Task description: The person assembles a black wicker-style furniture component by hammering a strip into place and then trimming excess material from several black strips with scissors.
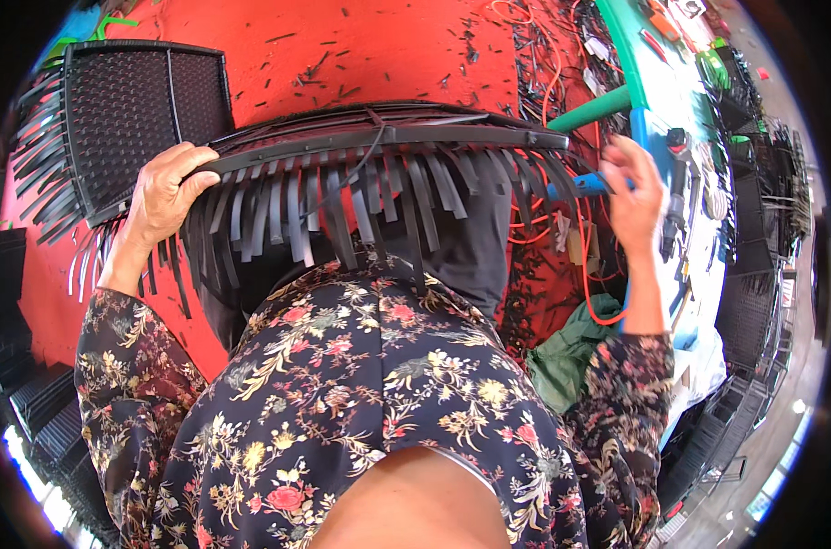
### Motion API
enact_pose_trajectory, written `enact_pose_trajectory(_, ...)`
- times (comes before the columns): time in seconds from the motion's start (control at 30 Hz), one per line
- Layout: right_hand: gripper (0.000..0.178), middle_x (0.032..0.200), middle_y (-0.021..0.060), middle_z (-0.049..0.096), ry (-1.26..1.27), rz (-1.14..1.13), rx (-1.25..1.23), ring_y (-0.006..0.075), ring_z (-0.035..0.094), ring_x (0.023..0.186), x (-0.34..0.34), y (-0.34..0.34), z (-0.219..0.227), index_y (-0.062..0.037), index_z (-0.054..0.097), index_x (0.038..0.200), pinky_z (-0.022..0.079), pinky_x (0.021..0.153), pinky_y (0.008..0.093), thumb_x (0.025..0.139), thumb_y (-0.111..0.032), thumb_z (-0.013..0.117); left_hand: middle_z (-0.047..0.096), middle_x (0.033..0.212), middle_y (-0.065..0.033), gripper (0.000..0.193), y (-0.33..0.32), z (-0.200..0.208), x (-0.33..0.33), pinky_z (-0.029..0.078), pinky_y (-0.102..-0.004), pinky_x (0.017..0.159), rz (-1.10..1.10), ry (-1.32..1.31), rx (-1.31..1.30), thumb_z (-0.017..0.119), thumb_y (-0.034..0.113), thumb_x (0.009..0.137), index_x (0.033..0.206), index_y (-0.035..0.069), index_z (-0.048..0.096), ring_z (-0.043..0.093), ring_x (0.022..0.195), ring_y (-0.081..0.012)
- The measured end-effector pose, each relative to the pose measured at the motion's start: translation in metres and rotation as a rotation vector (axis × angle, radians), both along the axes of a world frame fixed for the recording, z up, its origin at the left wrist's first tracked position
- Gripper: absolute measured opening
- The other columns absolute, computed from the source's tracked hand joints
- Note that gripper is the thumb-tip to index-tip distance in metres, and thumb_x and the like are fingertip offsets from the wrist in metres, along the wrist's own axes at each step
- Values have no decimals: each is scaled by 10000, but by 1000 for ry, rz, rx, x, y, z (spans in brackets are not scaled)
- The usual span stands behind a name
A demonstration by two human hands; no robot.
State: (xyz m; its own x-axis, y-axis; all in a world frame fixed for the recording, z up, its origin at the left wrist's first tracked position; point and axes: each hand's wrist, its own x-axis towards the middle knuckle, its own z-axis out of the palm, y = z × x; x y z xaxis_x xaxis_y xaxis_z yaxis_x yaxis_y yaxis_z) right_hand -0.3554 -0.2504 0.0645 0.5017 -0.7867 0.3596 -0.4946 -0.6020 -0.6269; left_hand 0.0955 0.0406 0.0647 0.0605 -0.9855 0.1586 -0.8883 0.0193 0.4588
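Across my lap lies a black woven panel (397, 137) with a flat rim, seen nearly edge-on. Many loose black plastic strips (338, 206) hang from its near side like a fringe. My left hand (170, 190) is closed around the panel's left end, thumb on the near side. Past the right end, my right hand (637, 188) is raised with fingers curled inward. A thin dark strip runs toward its fingertips, but what they pinch is too small to make out. Beneath that hand is a blue tube (576, 187).
Another black woven panel (123, 123) with fringed strips lies at left. Strip scraps litter the red surface (370, 55). At right are an orange hose (585, 274), a green bar (589, 108), a black hand tool (676, 192) on a pale bench and a green cloth (576, 352).
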Motion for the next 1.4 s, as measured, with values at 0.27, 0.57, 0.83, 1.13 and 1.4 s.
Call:
enact_pose_trajectory(0.27, 459, 1124, 126, 606, 87, 138, -31, 248, 594, 1055, 27, -1, -18, -41, 575, 1159, 470, 892, 337, 715, 74, 594, 546, 817, -94, 455, 5, -4, 3, 459, -315, 716, 119, 52, 81, 670, 284, 828, 1180, 25, 543, 551, 750, -213)
enact_pose_trajectory(0.57, 365, 976, 111, 649, -53, 329, 257, 239, 648, 903, 58, -38, -66, -53, 586, 1082, 492, 792, 309, 725, 5, 634, 602, 829, -117, 350, -13, -5, 22, 475, -311, 704, 11, 24, 109, 672, 280, 819, 967, -26, 589, 606, 749, -233)
enact_pose_trajectory(0.83, 298, 825, 69, 644, -156, 373, 187, 205, 636, 787, 128, -8, 4, -94, 617, 972, 485, 710, 327, 718, -181, 745, 555, 778, 19, 232, -10, 57, 118, 387, -180, 591, 138, 503, 276, 621, 100, 758, 960, -10, 587, 481, 646, -26)
enact_pose_trajectory(1.13, 292, 826, 14, 626, -319, 597, 549, 112, 579, 766, 160, 14, -26, -82, 603, 1008, 471, 708, 284, 775, -188, 743, 609, 867, -30, 428, 22, 77, 155, 466, -217, 688, 399, 499, 432, 674, 73, 750, 1143, -17, 532, 569, 758, -80)
enact_pose_trajectory(1.4, 361, 956, 27, 613, -665, 493, 515, 94, 571, 832, 148, 12, -26, 5, 543, 1134, 469, 773, 256, 795, -60, 650, 610, 943, -142, 190, -35, 117, -65, 478, -360, 783, -219, -388, -308, 605, 3, 779, 969, -13, 604, 595, 841, -294)
